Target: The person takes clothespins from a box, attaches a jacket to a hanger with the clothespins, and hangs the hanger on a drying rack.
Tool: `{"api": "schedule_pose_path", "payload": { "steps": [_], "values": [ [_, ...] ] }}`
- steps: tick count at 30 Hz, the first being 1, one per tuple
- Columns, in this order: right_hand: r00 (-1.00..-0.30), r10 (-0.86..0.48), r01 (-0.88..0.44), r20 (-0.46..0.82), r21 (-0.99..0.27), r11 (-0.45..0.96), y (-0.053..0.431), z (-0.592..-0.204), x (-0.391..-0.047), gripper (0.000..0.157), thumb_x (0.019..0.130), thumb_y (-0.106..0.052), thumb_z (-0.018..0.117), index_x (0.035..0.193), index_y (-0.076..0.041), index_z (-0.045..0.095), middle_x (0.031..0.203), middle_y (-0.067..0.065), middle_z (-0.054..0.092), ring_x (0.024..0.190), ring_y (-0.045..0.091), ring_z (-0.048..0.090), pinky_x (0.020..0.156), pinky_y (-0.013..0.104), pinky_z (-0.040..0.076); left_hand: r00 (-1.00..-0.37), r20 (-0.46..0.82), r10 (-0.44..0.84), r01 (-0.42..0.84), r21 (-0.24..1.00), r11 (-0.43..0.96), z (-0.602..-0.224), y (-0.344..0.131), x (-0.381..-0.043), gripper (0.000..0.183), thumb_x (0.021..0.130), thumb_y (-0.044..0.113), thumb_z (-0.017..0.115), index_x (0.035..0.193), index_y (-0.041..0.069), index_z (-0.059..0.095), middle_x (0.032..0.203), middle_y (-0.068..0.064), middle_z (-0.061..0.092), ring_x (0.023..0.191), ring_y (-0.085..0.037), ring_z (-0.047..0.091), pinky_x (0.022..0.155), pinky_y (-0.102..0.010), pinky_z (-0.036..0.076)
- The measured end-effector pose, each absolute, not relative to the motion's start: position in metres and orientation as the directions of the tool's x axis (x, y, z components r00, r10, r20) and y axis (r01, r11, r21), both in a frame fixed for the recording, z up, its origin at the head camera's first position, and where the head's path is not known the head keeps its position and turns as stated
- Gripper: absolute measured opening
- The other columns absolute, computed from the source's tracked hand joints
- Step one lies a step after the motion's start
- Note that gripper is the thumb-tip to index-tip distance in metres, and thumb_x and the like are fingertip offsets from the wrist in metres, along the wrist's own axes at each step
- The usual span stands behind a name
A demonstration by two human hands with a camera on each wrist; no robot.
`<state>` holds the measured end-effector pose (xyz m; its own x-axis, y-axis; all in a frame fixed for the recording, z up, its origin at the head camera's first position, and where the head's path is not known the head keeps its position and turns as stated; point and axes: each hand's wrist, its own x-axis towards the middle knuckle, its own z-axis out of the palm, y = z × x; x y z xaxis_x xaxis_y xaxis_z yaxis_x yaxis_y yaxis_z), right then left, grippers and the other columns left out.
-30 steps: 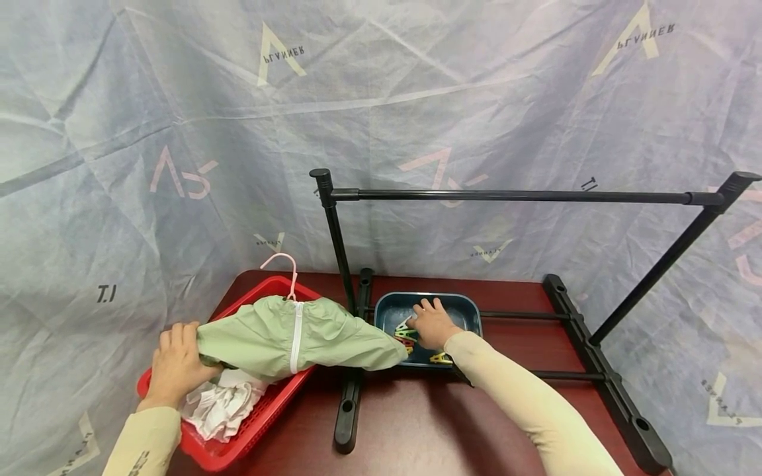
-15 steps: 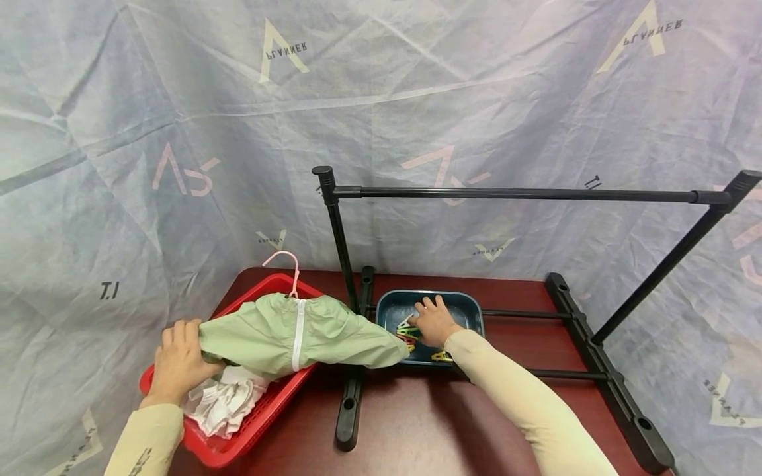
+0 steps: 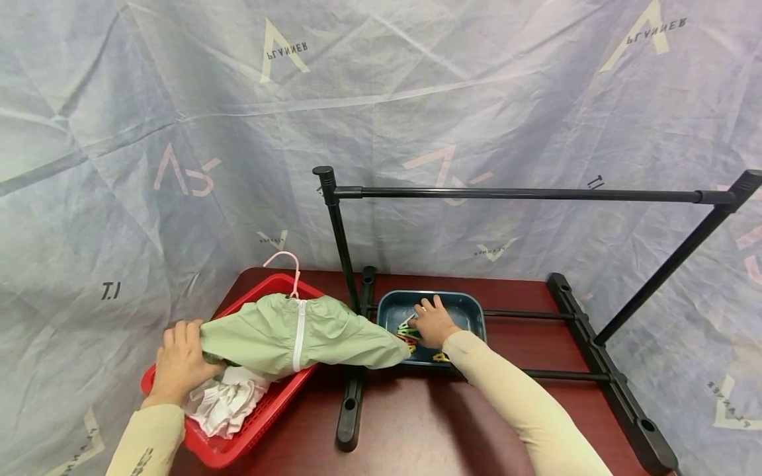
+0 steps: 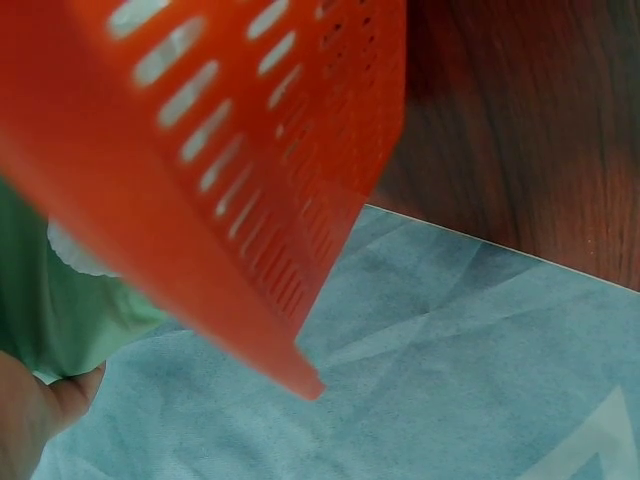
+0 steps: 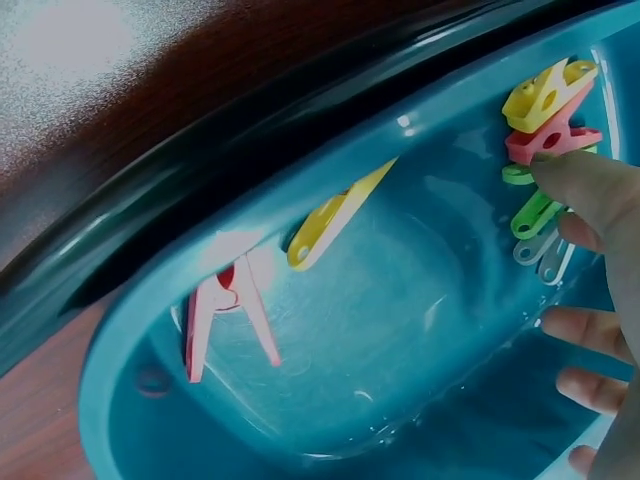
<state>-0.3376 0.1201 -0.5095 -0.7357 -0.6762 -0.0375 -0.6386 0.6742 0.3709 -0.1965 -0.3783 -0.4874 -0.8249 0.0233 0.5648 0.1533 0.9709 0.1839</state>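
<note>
In the head view my left hand (image 3: 180, 363) grips the left end of a light green garment (image 3: 253, 330) with a white zipper. A pink hanger (image 3: 296, 274) sticks up from its middle. The garment lies across a red basket (image 3: 270, 410). My right hand (image 3: 436, 326) reaches into a dark blue basin (image 3: 470, 311). In the right wrist view its thumb and index finger pinch a green clothespin (image 5: 537, 215), while the other fingers are spread. Yellow (image 5: 550, 95), red (image 5: 550, 138) and white clothespins (image 5: 535, 248) lie around it.
White cloth (image 3: 229, 403) lies in the basket. Another yellow clothespin (image 5: 340, 215) and a pink clothespin (image 5: 230, 310) rest apart in the basin. A black rack (image 3: 512, 194) stands over the table (image 3: 411, 430), its base bars beside the basin. Sheeting (image 3: 476, 106) hangs behind.
The whole view has shifted slightly with the head. Both hands stay nearly in place, the left at the garment, the right in the basin.
</note>
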Motion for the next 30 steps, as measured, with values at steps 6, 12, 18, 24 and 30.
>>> {"api": "schedule_pose_path", "payload": {
  "steps": [6, 12, 18, 24, 30],
  "values": [
    [-0.753, -0.656, -0.619, -0.054, 0.397, 0.678, 0.117, -0.513, -0.341, 0.038, 0.084, -0.046, 0.074, 0.119, -0.032, 0.07, 0.119, 0.007, 0.056, 0.116, 0.03, 0.044, 0.102, 0.055, 0.031, -0.83, 0.557, 0.016, 0.145, 0.187, 0.972, -0.488, -0.379, -0.197, 0.095, 0.044, 0.024, 0.091, 0.117, -0.008, 0.04, 0.102, -0.025, 0.039, 0.091, -0.049, 0.038, 0.058, -0.061, 0.038],
    [-0.771, -0.635, -0.6, -0.048, 0.389, 0.699, 0.118, -0.519, -0.344, 0.039, 0.083, -0.047, 0.076, 0.119, -0.032, 0.069, 0.121, 0.007, 0.056, 0.117, 0.031, 0.044, 0.103, 0.056, 0.03, -0.817, 0.576, 0.027, 0.157, 0.177, 0.972, -0.489, -0.378, -0.197, 0.095, 0.042, 0.024, 0.093, 0.116, -0.008, 0.04, 0.101, -0.025, 0.039, 0.091, -0.049, 0.039, 0.057, -0.062, 0.039],
    [-0.777, -0.629, -0.584, -0.043, 0.422, 0.693, 0.117, -0.523, -0.344, 0.044, 0.083, -0.051, 0.074, 0.122, -0.032, 0.069, 0.122, 0.005, 0.058, 0.116, 0.029, 0.045, 0.103, 0.055, 0.031, -0.826, 0.564, 0.013, 0.149, 0.195, 0.97, -0.488, -0.378, -0.196, 0.095, 0.042, 0.025, 0.092, 0.116, -0.006, 0.04, 0.102, -0.024, 0.039, 0.091, -0.049, 0.038, 0.057, -0.061, 0.038],
    [-0.785, -0.618, -0.577, -0.055, 0.431, 0.694, 0.114, -0.525, -0.343, 0.045, 0.086, -0.051, 0.071, 0.126, -0.031, 0.068, 0.123, 0.006, 0.057, 0.117, 0.03, 0.046, 0.103, 0.055, 0.03, -0.826, 0.563, 0.014, 0.15, 0.196, 0.969, -0.489, -0.377, -0.195, 0.095, 0.043, 0.025, 0.092, 0.116, -0.007, 0.04, 0.101, -0.025, 0.039, 0.092, -0.049, 0.038, 0.057, -0.061, 0.038],
    [-0.799, -0.599, -0.559, -0.05, 0.43, 0.709, 0.114, -0.529, -0.342, 0.044, 0.087, -0.051, 0.07, 0.127, -0.033, 0.067, 0.126, 0.005, 0.057, 0.118, 0.029, 0.046, 0.104, 0.054, 0.031, -0.832, 0.555, 0.008, 0.146, 0.205, 0.968, -0.488, -0.377, -0.195, 0.094, 0.044, 0.025, 0.091, 0.117, -0.007, 0.04, 0.103, -0.025, 0.039, 0.092, -0.049, 0.038, 0.057, -0.061, 0.037]
  ]
}}
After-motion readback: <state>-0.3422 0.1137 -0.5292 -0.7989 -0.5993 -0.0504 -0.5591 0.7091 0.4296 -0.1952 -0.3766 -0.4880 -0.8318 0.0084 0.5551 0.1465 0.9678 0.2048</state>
